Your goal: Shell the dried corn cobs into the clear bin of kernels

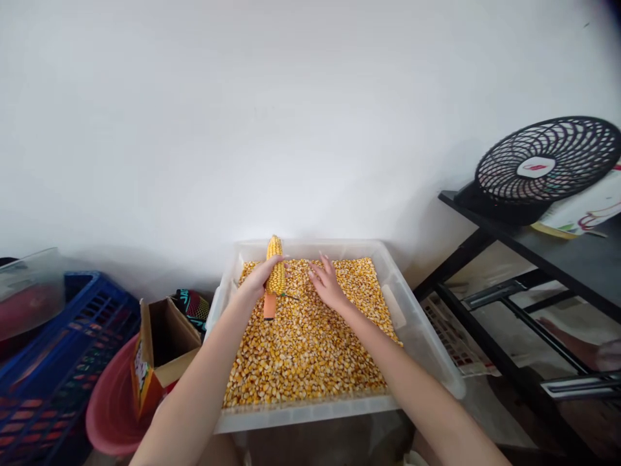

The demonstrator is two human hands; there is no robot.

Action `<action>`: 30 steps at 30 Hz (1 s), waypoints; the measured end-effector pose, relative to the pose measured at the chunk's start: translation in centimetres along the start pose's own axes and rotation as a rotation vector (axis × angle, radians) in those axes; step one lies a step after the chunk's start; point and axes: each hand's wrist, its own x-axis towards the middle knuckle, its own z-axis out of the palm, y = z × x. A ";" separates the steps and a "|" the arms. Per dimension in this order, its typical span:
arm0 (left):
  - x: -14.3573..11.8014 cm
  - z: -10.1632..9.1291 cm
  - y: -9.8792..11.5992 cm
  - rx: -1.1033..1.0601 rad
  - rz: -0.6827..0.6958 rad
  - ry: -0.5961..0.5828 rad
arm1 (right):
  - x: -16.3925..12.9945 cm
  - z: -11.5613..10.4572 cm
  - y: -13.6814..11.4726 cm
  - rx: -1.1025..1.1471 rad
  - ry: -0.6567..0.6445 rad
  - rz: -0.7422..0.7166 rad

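Observation:
A clear plastic bin (427, 353) in front of me is filled with loose yellow corn kernels (305, 349). My left hand (259, 279) grips a corn cob (275, 268) that stands nearly upright over the far left of the kernels; its upper part still carries kernels and its lower end is bare orange. My right hand (327, 283) lies flat on the kernels just right of the cob, fingers spread and holding nothing.
Left of the bin stand an open cardboard box (160, 349), a pink basin (109, 408) and a blue crate (58, 362). A black metal table (557, 259) on the right carries a black fan (543, 165). A white wall rises behind.

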 end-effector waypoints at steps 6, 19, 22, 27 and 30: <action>-0.9 1.7 -0.7 0.090 -0.121 -0.110 | 1.0 -0.4 -2.6 0.473 -0.352 0.131; -1.2 1.6 -1.6 0.177 -0.136 -0.126 | -1.6 4.1 -4.3 0.250 -0.266 -0.105; -1.3 2.2 -2.0 0.120 -0.098 -0.158 | -1.4 4.7 -4.5 0.516 -0.309 0.165; -1.6 2.4 -2.0 0.211 0.060 -0.084 | -1.0 3.4 -4.2 0.734 -0.402 0.376; -1.4 1.8 -1.7 0.257 0.127 -0.005 | -0.5 1.2 -3.6 0.480 -0.390 0.406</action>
